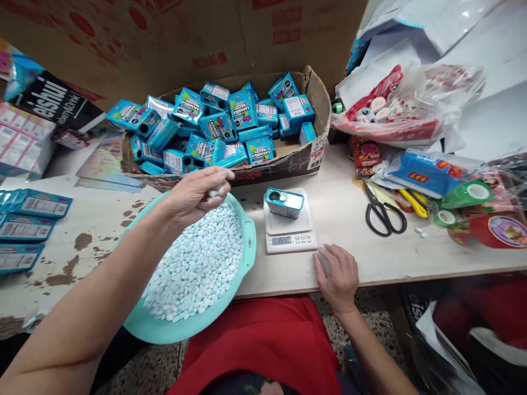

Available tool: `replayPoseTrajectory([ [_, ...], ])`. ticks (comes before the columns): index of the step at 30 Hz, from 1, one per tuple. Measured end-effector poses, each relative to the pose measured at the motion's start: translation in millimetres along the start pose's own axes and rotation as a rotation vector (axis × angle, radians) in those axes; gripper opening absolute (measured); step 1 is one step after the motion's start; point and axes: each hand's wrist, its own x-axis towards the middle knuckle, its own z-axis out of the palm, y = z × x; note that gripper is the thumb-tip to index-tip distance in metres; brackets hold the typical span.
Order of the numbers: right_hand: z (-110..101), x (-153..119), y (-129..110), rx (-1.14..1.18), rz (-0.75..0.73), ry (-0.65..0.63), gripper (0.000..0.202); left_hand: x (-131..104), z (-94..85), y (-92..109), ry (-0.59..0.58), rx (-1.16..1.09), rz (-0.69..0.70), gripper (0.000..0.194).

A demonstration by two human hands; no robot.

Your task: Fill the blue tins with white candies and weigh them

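Head view: left grip (201, 195) snug around smooth, pebbly candies (213, 192) above round plastic basin (248, 241), right grip (338, 273) state unclear.

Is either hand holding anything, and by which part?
The left hand holds pale candies in its curled grasp; their gripped part can't be made out. Whether the right hand holds anything can't be told.

Bright, fairly even light fell on the white table (340, 200); glare streaked the plastic bag (438, 101), the floor (371, 306) below was dimmer, and outer edges looked stretched.
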Motion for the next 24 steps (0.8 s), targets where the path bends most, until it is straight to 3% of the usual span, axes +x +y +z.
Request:
replayPoseTrajectory([
  [5,1,1,1,-0.002,-0.001,-0.004,0.021,-23,-34.8,-30,0.151,-0.085,-0.118,0.021],
  [8,2,0,2,-0.006,-0.004,-0.007,0.020,-33,-41.8,-47,0.184,-0.078,-0.164,0.028],
  [13,3,-1,3,-0.006,-0.005,-0.012,0.019,-36,-43.7,-59,0.127,-0.026,-0.190,0.021],
  [18,3,-1,3,-0.009,-0.004,-0.016,0.019,-33,-32.7,-53,0.041,0.153,-0.122,0.021],
  [24,5,0,2,-0.006,-0.033,0.015,0.020,-11,12.9,-11,-0.191,0.724,0.115,0.014],
])
